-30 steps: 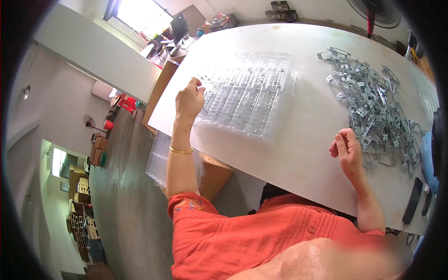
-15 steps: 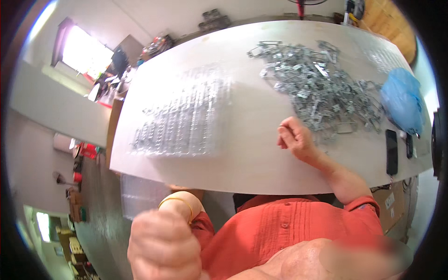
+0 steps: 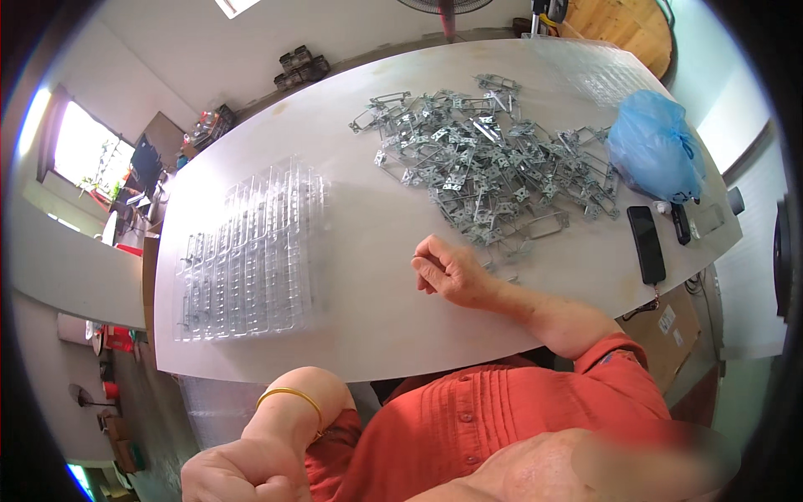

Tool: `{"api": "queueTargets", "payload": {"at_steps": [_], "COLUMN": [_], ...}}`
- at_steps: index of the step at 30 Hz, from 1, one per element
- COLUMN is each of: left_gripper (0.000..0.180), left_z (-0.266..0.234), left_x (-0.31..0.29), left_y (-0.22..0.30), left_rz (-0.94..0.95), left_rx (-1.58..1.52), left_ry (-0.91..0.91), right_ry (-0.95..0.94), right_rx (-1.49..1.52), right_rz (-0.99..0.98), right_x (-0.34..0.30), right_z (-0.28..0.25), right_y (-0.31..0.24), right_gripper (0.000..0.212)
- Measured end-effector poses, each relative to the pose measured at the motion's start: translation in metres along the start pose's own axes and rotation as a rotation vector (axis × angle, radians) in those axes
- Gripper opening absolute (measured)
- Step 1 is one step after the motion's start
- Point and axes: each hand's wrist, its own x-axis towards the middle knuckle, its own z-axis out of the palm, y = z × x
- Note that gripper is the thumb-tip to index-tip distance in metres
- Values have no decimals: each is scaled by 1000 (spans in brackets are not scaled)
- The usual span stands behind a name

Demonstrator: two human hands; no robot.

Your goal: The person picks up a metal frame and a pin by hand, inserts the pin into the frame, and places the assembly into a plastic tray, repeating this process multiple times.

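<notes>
My left hand is raised close to the camera at the lower left, a gold bangle on its wrist. Its fingers are curled into a fist, and whatever may be inside is hidden. My right hand is at the tabletop with fingers bent and thumb pressed against them; I cannot make out anything in it. Just beyond it spreads a heap of small metal latch-like pieces with wire loops. To its left lies a stack of clear plastic trays with rows of narrow slots, a few metal pieces showing at the left edge.
On the white table, a blue plastic bag sits at the right, with a black phone and a small black object nearby. Clear plastic sheets lie at the far right corner. A cardboard box stands below.
The view has turned, so the table and its things appear farther left. My left fist has moved down and left in the picture. My right hand remains beside the heap, still curled.
</notes>
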Motion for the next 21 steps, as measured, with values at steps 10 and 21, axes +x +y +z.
{"api": "queueTargets", "payload": {"at_steps": [10,21], "left_gripper": [11,17], "left_z": [10,-37], "left_x": [-40,-188], "left_y": [-2,-107], "left_rz": [-361,-1249], "left_rx": [60,290], "left_ry": [477,699], "right_ry": [-10,45], "right_rx": [38,6], "right_rz": [37,-34], "right_x": [-3,-3], "right_z": [6,1], "right_y": [-2,-1], "right_gripper": [10,10]}}
